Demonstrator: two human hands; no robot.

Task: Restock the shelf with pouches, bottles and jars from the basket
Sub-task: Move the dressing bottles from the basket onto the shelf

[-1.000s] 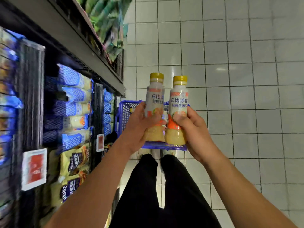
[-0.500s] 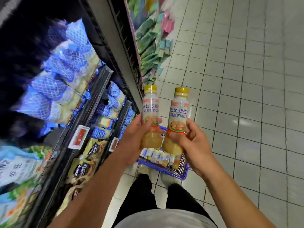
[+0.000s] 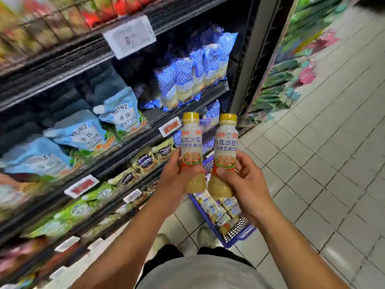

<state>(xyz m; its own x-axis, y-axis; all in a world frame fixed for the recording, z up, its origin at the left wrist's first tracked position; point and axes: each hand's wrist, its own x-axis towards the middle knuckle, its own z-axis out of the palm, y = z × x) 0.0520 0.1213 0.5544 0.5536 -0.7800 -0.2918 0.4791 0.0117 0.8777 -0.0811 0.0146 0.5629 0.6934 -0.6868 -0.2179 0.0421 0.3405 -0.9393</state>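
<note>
My left hand (image 3: 177, 176) is wrapped round the lower body of the left bottle (image 3: 191, 147), thumb laid across the front just under the label. My right hand (image 3: 245, 180) grasps the right bottle (image 3: 226, 147) the same way. Both yellow-capped bottles stand upright, side by side and nearly touching. They are held in the air above the end of the blue basket (image 3: 237, 239) that stands on the floor, just off the front edge of the shelf (image 3: 133, 140).

I judge this to be the carry to the shelf. With both hands full I have nothing free to clear a gap, so I would set one bottle down first. Its base should go fully behind the front rail with the label facing out, and then the other goes beside it. Gripping low leaves the tops free to tip, so I would keep them vertical on the way in.

I cannot see where bottles of this kind belong. The tiers in view hold the Heinz pouches (image 3: 120, 113) and the blue-netted pouches (image 3: 187, 80), and motion blur smears the left of the shelf and its price tags. My palms hide the bottle bases and the rear fingers. My hands cover the far part of the basket, though small packs (image 3: 216, 209) show in it.
</note>
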